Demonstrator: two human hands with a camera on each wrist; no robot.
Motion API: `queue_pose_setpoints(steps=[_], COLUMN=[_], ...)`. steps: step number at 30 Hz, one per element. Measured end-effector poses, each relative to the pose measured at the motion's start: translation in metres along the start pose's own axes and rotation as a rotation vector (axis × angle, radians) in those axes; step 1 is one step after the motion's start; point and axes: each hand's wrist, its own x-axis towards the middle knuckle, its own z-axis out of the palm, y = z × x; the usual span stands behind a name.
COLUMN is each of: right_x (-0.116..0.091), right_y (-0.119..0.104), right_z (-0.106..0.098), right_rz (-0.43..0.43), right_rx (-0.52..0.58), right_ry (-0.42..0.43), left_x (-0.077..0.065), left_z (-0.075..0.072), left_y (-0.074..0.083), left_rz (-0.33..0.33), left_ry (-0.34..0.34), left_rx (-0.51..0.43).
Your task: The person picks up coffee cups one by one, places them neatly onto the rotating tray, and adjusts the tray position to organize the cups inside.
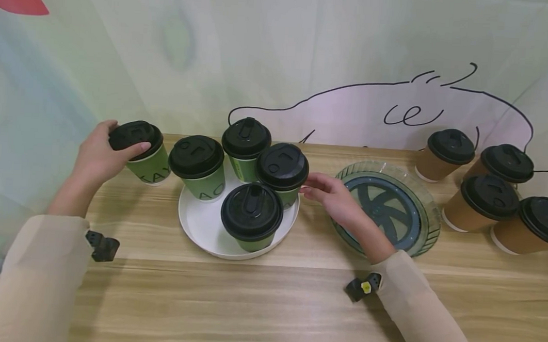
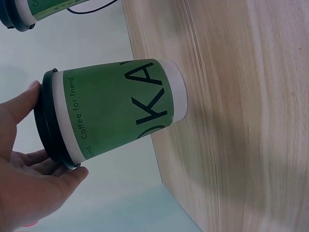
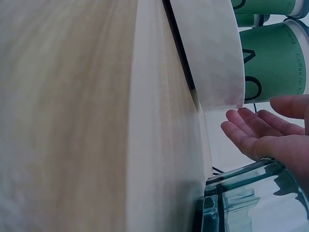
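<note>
My left hand (image 1: 99, 154) grips a green paper cup (image 2: 116, 104) by its black lid, thumb on one side and fingers on the other. This cup is left of a round white plate (image 1: 196, 234); dark letters show on its side. Several more green cups with black lids, one of them a front cup (image 1: 253, 216), stand on the plate. Beside the plate's right edge, my right hand (image 1: 330, 197) has its fingers loosely extended, fingertips close to the rightmost green cup (image 1: 287, 197). In the right wrist view the fingers (image 3: 246, 128) hold nothing.
A ribbed green glass plate (image 1: 431, 220) lies under and behind my right forearm. Several brown cups with black lids, including a nearer brown cup (image 1: 467, 209), stand at the right. Behind the wooden table (image 1: 230, 303) hangs a pale printed backdrop (image 1: 285, 47).
</note>
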Motion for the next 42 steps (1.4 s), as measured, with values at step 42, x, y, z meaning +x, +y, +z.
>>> queue_pose_setpoints(steps=[42], right_x=[-0.0010], right_y=[-0.0010], right_z=[0.0004], right_rz=[0.002], right_rx=[0.008], right_ry=[-0.002], left_x=[-0.0091], left_z=[-0.0033], left_y=[0.0012], left_rz=[-0.033], left_ry=[0.017], left_rx=[-0.042])
